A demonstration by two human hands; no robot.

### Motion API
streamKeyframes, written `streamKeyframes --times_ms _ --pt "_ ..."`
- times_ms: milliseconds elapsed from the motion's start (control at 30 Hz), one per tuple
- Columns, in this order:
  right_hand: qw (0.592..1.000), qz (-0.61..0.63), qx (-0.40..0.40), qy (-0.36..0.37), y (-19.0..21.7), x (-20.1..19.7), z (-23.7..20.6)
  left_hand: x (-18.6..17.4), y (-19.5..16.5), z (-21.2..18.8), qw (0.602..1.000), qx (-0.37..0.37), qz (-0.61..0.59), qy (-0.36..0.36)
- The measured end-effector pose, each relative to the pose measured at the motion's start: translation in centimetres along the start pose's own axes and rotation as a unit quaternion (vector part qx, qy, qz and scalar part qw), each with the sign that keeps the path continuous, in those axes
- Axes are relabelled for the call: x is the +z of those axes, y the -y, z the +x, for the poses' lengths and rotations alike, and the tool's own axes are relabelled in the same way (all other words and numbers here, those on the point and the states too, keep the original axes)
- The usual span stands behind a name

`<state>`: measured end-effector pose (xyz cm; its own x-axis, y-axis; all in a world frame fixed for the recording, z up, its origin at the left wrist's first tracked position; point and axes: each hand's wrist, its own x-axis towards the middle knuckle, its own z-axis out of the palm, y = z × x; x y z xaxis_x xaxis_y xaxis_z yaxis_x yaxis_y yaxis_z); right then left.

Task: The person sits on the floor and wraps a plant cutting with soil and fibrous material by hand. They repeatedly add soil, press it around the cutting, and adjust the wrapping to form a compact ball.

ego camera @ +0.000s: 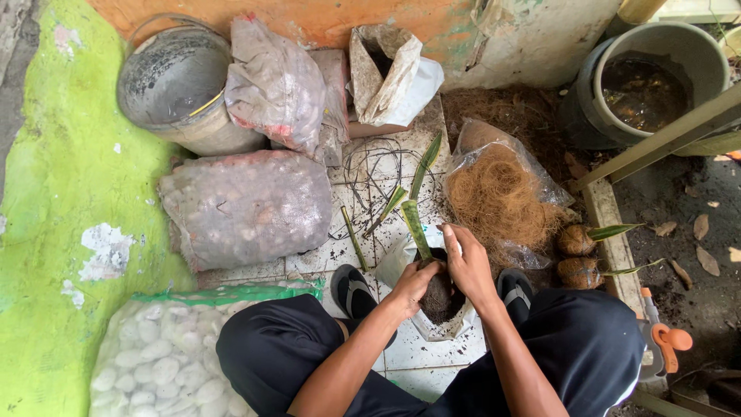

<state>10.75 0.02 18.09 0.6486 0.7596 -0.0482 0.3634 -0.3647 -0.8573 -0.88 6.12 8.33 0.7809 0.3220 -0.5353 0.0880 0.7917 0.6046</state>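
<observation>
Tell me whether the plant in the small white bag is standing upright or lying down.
Roughly upright. The plant rises out of the soil in the white bag, its leaves leaning slightly, steadied by the left hand and right hand.

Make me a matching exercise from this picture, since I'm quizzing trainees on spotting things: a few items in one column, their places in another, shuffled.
Things:
1. bag of white stones
2. coconut fibre bag
3. bucket of dark water
4. soil-filled planting bag

Places:
A. top right corner
B. between the left hand and right hand
C. bottom left, on the green floor
D. right of the long green leaves

Pairs: 1-C, 2-D, 3-A, 4-B
</observation>
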Motion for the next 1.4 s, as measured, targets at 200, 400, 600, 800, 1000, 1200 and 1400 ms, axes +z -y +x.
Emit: streamKeyframes --times_ms 200,400,600,800,1000,1200,1400 --pt "0.999 -0.026 -0.033 -0.014 -1.0 -0.1 -0.6 0.6 -1.1 -0.9 0.999 -0.029 -0.001 -0.041" --pt "0.999 0.007 -0.043 -0.010 -2.0 0.6 -2.2 0.0 0.5 0.1 0.999 0.006 -0.025 -0.045" --pt "0.983 0.119 0.130 0.047 -4.7 2.2 -2.7 -0.7 1.3 0.9 0.954 0.102 0.274 -0.065" --pt "0.957 0.140 0.254 -0.002 -8.0 3.0 -2.1 -1.2 0.5 0.1 0.963 0.002 0.262 -0.060" --pt "0.865 0.401 0.298 -0.052 -9.1 2.0 -1.0 -0.5 -1.1 -0.5 0.974 0.097 0.200 -0.049" --pt "0.797 0.516 0.312 -0.038 -8.3 1.8 -1.3 0.3 -0.3 -1.8 0.943 0.207 0.244 -0.093" --pt "0.708 0.661 0.244 -0.047 -8.6 0.9 -1.1 -2.3 1.2 -1.0 0.917 0.225 0.301 -0.129"
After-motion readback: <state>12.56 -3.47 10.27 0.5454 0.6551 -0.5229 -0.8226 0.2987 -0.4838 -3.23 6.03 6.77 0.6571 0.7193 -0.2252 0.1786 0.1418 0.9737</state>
